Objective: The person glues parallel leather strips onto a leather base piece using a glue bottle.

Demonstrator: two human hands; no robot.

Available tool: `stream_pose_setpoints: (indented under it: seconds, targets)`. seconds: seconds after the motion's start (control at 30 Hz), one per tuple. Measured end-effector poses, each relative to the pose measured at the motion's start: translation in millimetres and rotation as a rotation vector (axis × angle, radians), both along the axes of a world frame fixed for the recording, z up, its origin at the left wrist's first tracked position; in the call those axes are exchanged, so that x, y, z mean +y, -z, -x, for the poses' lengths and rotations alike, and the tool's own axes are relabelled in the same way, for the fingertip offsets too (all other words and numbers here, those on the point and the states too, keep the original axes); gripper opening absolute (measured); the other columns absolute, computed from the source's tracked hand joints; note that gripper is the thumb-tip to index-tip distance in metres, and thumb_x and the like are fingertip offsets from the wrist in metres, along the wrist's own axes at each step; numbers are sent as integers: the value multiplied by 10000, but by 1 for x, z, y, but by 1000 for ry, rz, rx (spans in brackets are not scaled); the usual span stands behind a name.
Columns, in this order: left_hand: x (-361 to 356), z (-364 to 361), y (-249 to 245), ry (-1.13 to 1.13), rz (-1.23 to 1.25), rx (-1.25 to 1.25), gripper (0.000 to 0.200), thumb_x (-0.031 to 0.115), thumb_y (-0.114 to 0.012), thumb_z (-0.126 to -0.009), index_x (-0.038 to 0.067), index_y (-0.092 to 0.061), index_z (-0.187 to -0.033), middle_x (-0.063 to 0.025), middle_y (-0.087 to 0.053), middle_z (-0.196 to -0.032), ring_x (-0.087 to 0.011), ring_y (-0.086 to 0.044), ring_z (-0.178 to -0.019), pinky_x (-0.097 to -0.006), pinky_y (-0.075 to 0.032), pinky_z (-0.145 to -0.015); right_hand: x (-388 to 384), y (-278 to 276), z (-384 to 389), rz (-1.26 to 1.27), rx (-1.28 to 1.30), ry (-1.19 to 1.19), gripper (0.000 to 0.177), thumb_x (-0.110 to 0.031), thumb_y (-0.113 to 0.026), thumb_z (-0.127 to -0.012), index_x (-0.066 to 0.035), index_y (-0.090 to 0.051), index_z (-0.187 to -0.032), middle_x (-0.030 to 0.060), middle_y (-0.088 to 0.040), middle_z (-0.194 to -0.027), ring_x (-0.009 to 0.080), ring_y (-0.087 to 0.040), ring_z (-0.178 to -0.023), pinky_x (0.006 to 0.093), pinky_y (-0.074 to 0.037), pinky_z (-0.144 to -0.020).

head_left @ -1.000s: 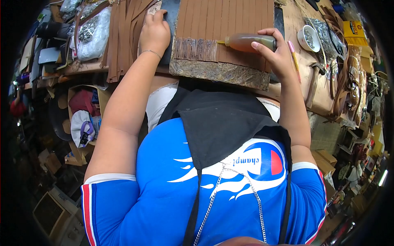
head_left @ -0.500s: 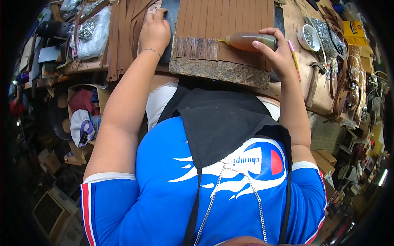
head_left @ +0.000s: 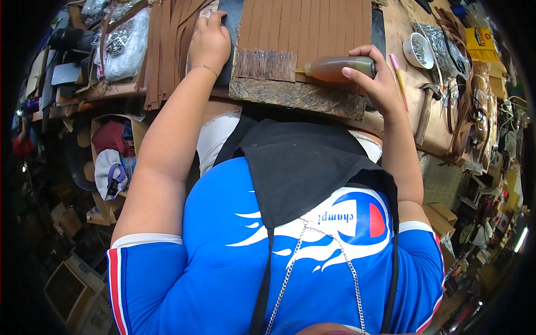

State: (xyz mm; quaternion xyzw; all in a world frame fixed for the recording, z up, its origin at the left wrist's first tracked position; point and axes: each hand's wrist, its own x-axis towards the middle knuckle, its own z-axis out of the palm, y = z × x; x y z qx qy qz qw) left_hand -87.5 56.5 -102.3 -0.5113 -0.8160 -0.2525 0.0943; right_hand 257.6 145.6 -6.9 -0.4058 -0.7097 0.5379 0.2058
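My right hand point(head_left: 379, 78) is wrapped round a squeeze bottle point(head_left: 338, 69) of amber glue, tipped on its side with its yellow nozzle pointing left. The nozzle tip touches the lower ends of brown leather strips point(head_left: 304, 28) laid side by side on a board point(head_left: 296, 97) with a worn, stained edge. A band of wet, shiny glue point(head_left: 265, 65) covers the strip ends left of the nozzle. My left hand point(head_left: 210, 42) rests at the board's left, fingers partly bent over a dark slab point(head_left: 228, 50); nothing shows in its grasp.
More brown strips point(head_left: 162, 56) lie left of my left hand, beside a clear plastic bag point(head_left: 127, 47). To the right are a pink-and-yellow pen point(head_left: 398, 75), a white bowl point(head_left: 417, 50) of small metal pieces, a hammer point(head_left: 427, 109) and a yellow box point(head_left: 480, 39).
The bottle's nozzle has moved slightly down and left, from higher on the strips to nearer their lower ends. My left hand stays in nearly the same place.
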Motion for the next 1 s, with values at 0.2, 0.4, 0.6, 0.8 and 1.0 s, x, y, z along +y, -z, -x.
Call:
stream_pose_setpoints:
  seconds: [0.2, 0.4, 0.6, 0.8, 1.0]
  targets:
    - [0, 0, -2, -5, 0, -7, 318, 195, -500, -906, 214, -574, -1215, -190, -580, -1088, -427, -631, -892, -521, -518, -799, 0, 4, -1, -33, -2, -126, 415, -275, -797, -770, -71, -600, -1074, 44, -606, -998, 139, -564, -930, 274, -471, -827]
    - [1, 1, -1, -2, -8, 5, 313, 198, -503, -905, 209, -575, -1210, -181, -582, -1077, -420, -630, -888, -517, -519, -794, 1, 8, 5, -152, 0, -50, 426, -283, -798, -766, -75, -599, -1080, 41, -603, -1001, 147, -568, -938, 280, -468, -841]
    - [1, 1, 0, 5, -9, 11, 313, 195, -509, -902, 207, -572, -1208, -179, -581, -1072, -417, -630, -880, -516, -521, -784, 5, 3, -2, -11, 53, -8, 425, -249, -809, -770, -66, -596, -1088, 37, -607, -986, 130, -577, -920, 260, -492, -781]
    - [0, 2, 0, 12, -10, -1, 314, 194, -507, -903, 211, -569, -1211, -183, -580, -1077, -425, -629, -881, -521, -519, -784, 23, 13, 0, -158, 91, 74, 410, -237, -806, -786, -56, -595, -1088, 54, -630, -967, 125, -607, -850, 253, -499, -763]
    - [1, 2, 1, 9, -9, 8, 314, 197, -505, -905, 212, -568, -1212, -189, -577, -1087, -429, -631, -879, -523, -519, -789, 20, 8, 4, -121, 74, 36, 410, -244, -801, -778, -56, -602, -1084, 47, -626, -956, 125, -597, -843, 250, -487, -754]
